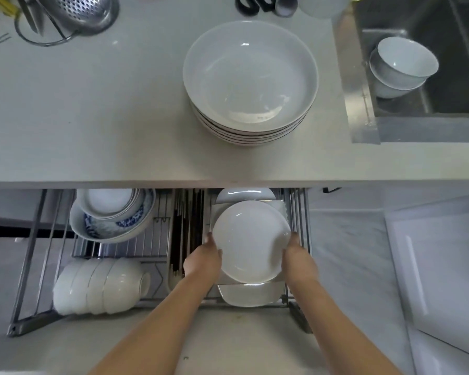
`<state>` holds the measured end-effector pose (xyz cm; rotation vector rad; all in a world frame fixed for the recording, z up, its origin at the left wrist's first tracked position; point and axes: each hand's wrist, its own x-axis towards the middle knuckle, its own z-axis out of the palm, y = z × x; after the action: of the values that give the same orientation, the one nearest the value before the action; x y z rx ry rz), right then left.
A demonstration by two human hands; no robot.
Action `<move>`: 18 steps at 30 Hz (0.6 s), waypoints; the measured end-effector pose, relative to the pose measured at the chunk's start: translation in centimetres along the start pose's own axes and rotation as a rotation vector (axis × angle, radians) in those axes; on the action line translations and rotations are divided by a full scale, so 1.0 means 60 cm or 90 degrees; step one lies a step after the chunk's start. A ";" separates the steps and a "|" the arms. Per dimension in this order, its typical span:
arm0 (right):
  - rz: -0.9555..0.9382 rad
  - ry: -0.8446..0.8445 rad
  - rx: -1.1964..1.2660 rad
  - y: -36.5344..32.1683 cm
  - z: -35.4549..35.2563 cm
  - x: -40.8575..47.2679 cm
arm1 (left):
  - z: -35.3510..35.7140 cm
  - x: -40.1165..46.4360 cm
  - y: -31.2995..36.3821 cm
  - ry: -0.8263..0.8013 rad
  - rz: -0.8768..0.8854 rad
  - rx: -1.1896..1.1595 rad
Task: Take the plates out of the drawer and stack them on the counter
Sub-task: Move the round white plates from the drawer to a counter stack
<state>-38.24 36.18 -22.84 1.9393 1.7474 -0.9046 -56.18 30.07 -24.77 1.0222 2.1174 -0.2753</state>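
A round white plate (251, 239) is held over the right side of the open wire drawer (30, 255). My left hand (205, 257) grips its left rim and my right hand (295, 253) grips its right rim. Under it lie a square white plate (279, 208) and, nearer me, another white plate (251, 296). One more round plate (244, 194) shows at the drawer's back, partly under the counter edge. On the grey counter (106, 117) stands a stack of several white plates (251, 79).
The drawer's left side holds nested bowls with a blue pattern (111, 215) and a row of white bowls on their sides (98, 284). Chopsticks (186, 226) lie in the middle slot. Two white bowls (402, 66) sit in the sink at right. A metal colander (79, 12) stands back left.
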 end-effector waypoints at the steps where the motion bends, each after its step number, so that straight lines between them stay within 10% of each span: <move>1: 0.000 0.000 0.001 0.000 0.001 0.001 | 0.000 0.000 0.001 0.003 -0.003 0.006; 18: -0.069 0.050 0.248 0.033 -0.047 -0.107 | -0.068 -0.098 -0.034 0.081 0.119 -0.134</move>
<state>-35.83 32.97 -16.74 2.1550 1.8443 -1.3058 -57.56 27.26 -18.03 1.1254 2.0928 0.1049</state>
